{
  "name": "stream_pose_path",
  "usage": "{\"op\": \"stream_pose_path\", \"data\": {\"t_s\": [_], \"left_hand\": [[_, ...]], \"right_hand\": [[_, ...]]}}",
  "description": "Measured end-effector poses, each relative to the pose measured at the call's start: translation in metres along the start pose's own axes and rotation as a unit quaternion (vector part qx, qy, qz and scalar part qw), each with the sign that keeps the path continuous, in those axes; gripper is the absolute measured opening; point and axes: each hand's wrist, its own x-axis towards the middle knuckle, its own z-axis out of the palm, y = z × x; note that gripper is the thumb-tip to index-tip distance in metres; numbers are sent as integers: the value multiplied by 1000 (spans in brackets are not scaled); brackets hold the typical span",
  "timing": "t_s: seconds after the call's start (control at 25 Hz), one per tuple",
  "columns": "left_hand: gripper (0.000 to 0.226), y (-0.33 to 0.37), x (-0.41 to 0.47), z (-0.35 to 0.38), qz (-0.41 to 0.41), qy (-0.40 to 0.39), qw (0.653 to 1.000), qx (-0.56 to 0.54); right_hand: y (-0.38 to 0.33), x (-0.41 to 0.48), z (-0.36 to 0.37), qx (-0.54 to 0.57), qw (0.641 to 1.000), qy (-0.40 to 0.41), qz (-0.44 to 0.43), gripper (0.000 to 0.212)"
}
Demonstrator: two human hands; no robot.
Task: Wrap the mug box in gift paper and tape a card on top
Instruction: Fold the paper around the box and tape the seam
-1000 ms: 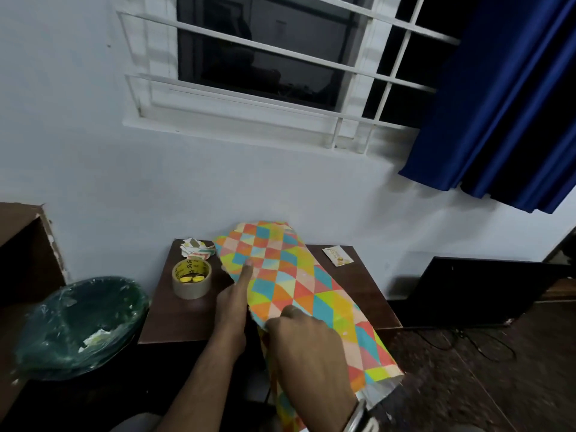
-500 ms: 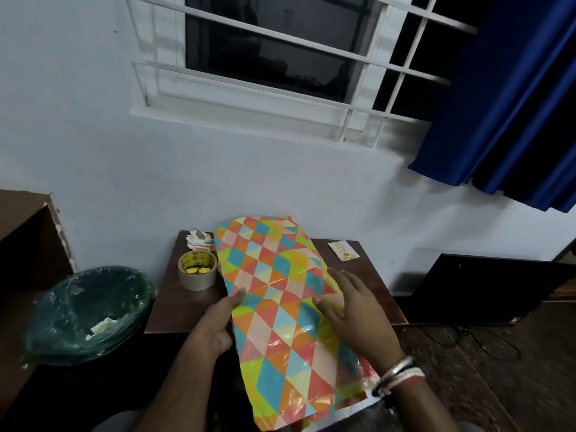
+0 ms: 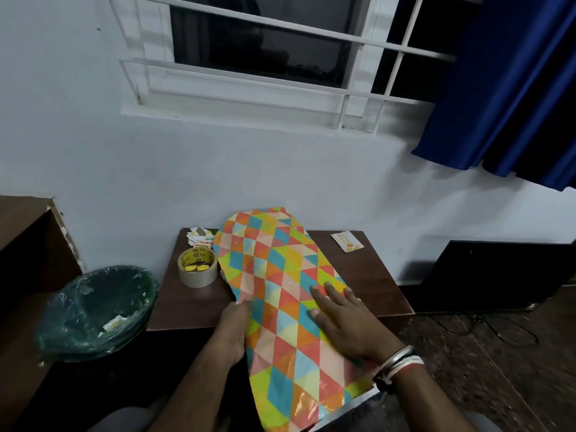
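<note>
Flattening gift paper (image 3: 280, 291) across the table (image 3: 193, 307), likely | right hand (image 3: 339, 319) flat on it, fingers spread | left hand (image 3: 233, 325) holds its left edge | mug box unseen | next: needs box centred; tape (image 3: 198, 266), card (image 3: 347, 241) alongside

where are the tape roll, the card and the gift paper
tape roll (image 3: 197, 279), head view, front of its outer wall
card (image 3: 347, 241), head view, middle of its face
gift paper (image 3: 280, 269), head view, middle of the patterned sheet

White wall (image 3: 280, 169) with a barred dark window (image 3: 265, 42), blue curtain (image 3: 514, 88) right, brown table (image 3: 374, 275) below.
</note>
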Motion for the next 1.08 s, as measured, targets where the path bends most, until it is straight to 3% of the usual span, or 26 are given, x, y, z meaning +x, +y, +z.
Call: {"op": "stream_pose_path", "data": {"t_s": [0.2, 0.4, 0.48, 0.6, 0.68, 0.76, 0.88, 0.96, 1.08], "left_hand": [[26, -16, -8, 40, -13, -66, 994, -85], [25, -63, 2, 79, -62, -97, 990, -78], [22, -69, 5, 78, -28, -70, 997, -17], [45, -56, -3, 61, 80, 44, 991, 99], [56, -37, -14, 51, 191, 133, 955, 182], [52, -8, -22, 50, 299, 201, 905, 226], [35, 46, 12, 54, 428, 212, 827, 296], [40, 91, 51, 64, 419, 184, 812, 361], [57, 147, 109, 84, 298, 163, 802, 491]], "right_hand": [[37, 16, -31, -16, 999, 10, 51, 59], [49, 26, -44, 27, 996, 18, 82, 73], [50, 25, -40, 11, 996, 21, 82, 77], [54, 24, -37, 5, 997, 30, 73, 76], [55, 22, -36, 15, 997, 36, 63, 74], [58, 19, -35, 25, 998, 40, 51, 73], [61, 16, -35, 36, 998, 39, 39, 73], [61, 20, -41, 26, 998, 33, 35, 73], [59, 24, -49, 10, 999, 21, 34, 75]]}}
